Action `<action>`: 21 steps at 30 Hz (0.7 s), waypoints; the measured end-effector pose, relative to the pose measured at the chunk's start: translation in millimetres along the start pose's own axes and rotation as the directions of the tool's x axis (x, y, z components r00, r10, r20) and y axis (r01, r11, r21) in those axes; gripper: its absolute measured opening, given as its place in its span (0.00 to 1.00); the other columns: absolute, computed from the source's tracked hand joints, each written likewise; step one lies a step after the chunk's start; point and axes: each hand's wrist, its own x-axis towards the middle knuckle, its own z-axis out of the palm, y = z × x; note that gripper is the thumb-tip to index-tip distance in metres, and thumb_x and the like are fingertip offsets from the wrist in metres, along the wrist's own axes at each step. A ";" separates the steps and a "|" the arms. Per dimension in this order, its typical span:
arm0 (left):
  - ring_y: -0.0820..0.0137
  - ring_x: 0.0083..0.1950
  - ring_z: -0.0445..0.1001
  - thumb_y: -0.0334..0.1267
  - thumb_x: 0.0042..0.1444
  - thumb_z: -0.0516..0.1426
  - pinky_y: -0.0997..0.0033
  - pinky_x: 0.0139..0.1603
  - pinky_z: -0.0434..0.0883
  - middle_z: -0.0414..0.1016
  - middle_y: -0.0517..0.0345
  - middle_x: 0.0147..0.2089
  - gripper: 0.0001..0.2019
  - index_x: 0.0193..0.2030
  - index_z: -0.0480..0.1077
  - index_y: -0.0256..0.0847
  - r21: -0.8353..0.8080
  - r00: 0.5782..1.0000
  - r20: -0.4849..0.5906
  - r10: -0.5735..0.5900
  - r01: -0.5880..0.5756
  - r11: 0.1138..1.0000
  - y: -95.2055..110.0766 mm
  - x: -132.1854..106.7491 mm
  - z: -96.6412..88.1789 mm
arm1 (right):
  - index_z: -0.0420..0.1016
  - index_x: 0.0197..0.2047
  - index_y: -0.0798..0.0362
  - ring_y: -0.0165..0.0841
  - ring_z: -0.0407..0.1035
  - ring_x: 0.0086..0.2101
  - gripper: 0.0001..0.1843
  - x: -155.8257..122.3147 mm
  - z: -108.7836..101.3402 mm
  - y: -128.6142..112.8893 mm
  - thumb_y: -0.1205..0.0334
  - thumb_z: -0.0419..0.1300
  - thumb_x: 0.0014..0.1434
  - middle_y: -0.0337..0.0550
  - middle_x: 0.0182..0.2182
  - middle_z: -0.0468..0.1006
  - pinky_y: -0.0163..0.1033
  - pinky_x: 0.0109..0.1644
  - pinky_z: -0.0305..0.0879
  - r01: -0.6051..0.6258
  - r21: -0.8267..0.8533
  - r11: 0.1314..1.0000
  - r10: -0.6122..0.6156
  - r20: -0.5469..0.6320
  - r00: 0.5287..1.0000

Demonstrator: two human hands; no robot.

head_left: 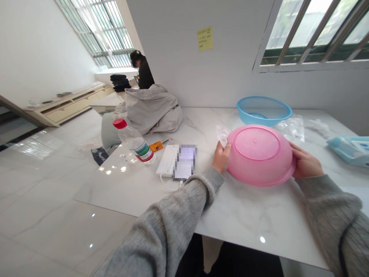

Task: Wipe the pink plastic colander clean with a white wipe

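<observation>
A pink plastic mesh basket (259, 163) is turned bottom up over the marble-patterned table, its round base facing me. My left hand (221, 157) grips its left rim, fingers closed round the edge. On the opposite side my right hand (307, 161) holds the right rim, its fingers partly hidden behind the basket. Right behind it stands a blue plastic basin (263, 109), upright with its opening showing. Crumpled clear plastic (294, 127) lies by the basin, and another piece of clear film (222, 132) shows beyond my left hand.
Left on the table are a red-capped bottle (140, 148), a white power bank (167, 161) cabled to a phone (185, 161), an orange item (156, 146) and a grey cloth (155, 109). A light-blue wipes pack (348, 150) lies far right. A person (144, 71) is in the background.
</observation>
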 end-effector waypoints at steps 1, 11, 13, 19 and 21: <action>0.56 0.76 0.72 0.52 0.70 0.59 0.56 0.80 0.62 0.79 0.44 0.68 0.21 0.62 0.76 0.41 -0.001 1.000 0.001 0.004 -0.004 1.000 0.0 -0.4 0.0 | 0.90 0.48 0.48 0.29 0.83 0.39 0.22 0.0 -0.4 0.0 0.76 0.61 0.59 0.40 0.47 0.90 0.28 0.45 0.81 -0.006 -0.003 1.000 0.006 -0.004 1.000; 0.54 0.74 0.74 0.53 0.69 0.61 0.52 0.81 0.62 0.81 0.47 0.68 0.22 0.62 0.80 0.42 -0.041 0.998 0.061 -0.025 0.027 0.999 3.2 -3.0 -0.4 | 0.92 0.42 0.49 0.37 0.80 0.59 0.15 -6.8 -3.3 0.1 0.69 0.69 0.52 0.37 0.51 0.89 0.30 0.60 0.79 0.108 -0.202 0.973 -0.111 -0.005 0.994; 0.54 0.75 0.74 0.53 0.70 0.60 0.53 0.81 0.62 0.81 0.47 0.69 0.22 0.61 0.80 0.42 -0.047 0.997 0.060 -0.041 0.044 0.998 2.7 -2.8 -0.3 | 0.90 0.36 0.49 0.40 0.80 0.60 0.09 -13.5 1.9 -3.3 0.69 0.69 0.52 0.38 0.46 0.90 0.35 0.65 0.77 0.106 -0.223 0.969 -0.119 -0.047 0.992; 0.56 0.77 0.70 0.55 0.72 0.57 0.54 0.83 0.59 0.77 0.47 0.72 0.24 0.64 0.77 0.43 -0.021 0.997 0.076 0.009 -0.007 1.000 4.8 -3.2 1.0 | 0.84 0.31 0.48 0.41 0.85 0.47 0.14 -18.0 8.7 -9.8 0.59 0.60 0.66 0.43 0.32 0.87 0.39 0.57 0.83 -0.081 -0.113 0.990 0.086 0.044 0.995; 0.57 0.78 0.69 0.55 0.72 0.57 0.55 0.84 0.57 0.76 0.48 0.73 0.24 0.66 0.76 0.44 -0.001 0.998 0.054 -0.013 0.013 1.000 5.6 -2.5 0.6 | 0.86 0.36 0.50 0.40 0.85 0.35 0.19 -15.9 7.8 -10.3 0.58 0.54 0.69 0.46 0.30 0.86 0.40 0.43 0.85 -0.178 -0.057 0.982 0.183 0.124 0.975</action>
